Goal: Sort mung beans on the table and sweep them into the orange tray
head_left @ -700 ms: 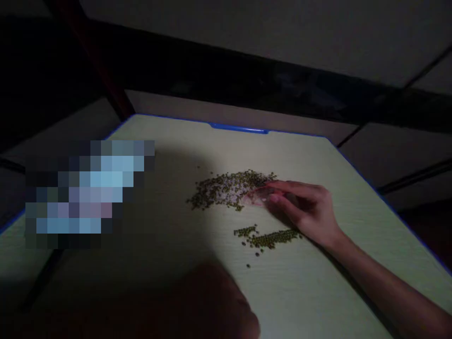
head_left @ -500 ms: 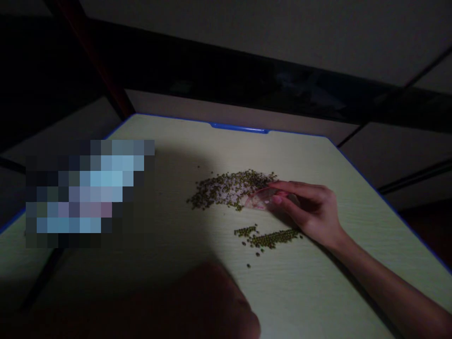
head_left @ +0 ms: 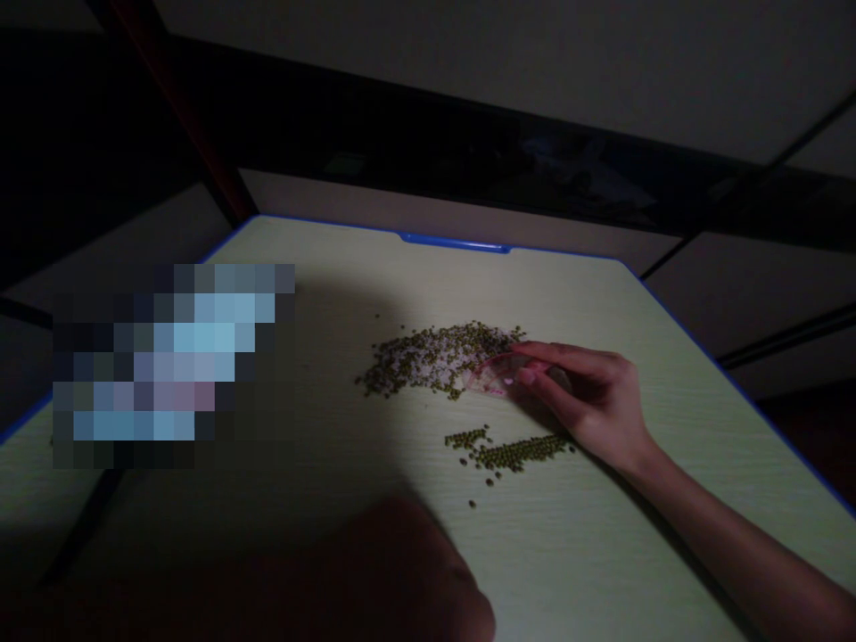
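Observation:
My right hand (head_left: 595, 383) pinches a clear, pink-edged plastic piece (head_left: 491, 374) with a rounded outline, like a protractor, between thumb and fingers. Its edge meets the right end of a spread pile of small green beans and whitish grains (head_left: 428, 352), the beans looking like mung beans and the grains like rice. Nearer to me, below the fingers, green beans (head_left: 522, 453) lie in a narrow band, with a few loose ones around it. My left hand (head_left: 428, 571) rests dark and bent at the bottom edge; its fingers are hidden by shadow and the frame's edge.
All this lies on a pale wood-grain table (head_left: 581, 544) with a blue rim and a blue lip (head_left: 455, 242) at its far side. A pixelated patch (head_left: 207, 339) covers something bright at the left. Dark cabinet-like panels stand behind.
My right hand and the plastic piece have shifted very slightly, and the piece's rounded outline shows more clearly. The beans and my left hand look nearly the same.

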Available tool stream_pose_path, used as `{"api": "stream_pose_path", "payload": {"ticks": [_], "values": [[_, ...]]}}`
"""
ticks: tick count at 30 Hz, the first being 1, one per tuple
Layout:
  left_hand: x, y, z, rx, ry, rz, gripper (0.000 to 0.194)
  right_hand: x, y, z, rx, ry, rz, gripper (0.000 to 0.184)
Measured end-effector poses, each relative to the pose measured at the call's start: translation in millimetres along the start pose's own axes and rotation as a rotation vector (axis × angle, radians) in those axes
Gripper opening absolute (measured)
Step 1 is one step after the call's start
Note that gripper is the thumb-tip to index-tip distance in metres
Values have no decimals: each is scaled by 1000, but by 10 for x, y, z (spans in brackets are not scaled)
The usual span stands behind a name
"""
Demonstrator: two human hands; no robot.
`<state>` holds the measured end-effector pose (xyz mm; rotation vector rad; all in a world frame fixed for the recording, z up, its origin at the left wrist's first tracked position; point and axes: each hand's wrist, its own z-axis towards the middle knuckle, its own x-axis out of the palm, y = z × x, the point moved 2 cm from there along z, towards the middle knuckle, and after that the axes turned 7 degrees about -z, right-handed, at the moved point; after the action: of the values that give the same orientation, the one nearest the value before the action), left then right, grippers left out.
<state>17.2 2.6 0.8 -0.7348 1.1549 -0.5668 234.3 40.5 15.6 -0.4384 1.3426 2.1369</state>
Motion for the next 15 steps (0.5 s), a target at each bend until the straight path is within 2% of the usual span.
{"api": "stream_pose_path", "payload": {"ticks": [7, 15], "values": [[-6, -4, 1, 2, -6, 6, 23, 25, -36, 0, 43, 18, 12, 21], [-5, -5, 9, -3, 16, 0, 23, 42, -8, 8, -16, 91, 3, 21]]}}
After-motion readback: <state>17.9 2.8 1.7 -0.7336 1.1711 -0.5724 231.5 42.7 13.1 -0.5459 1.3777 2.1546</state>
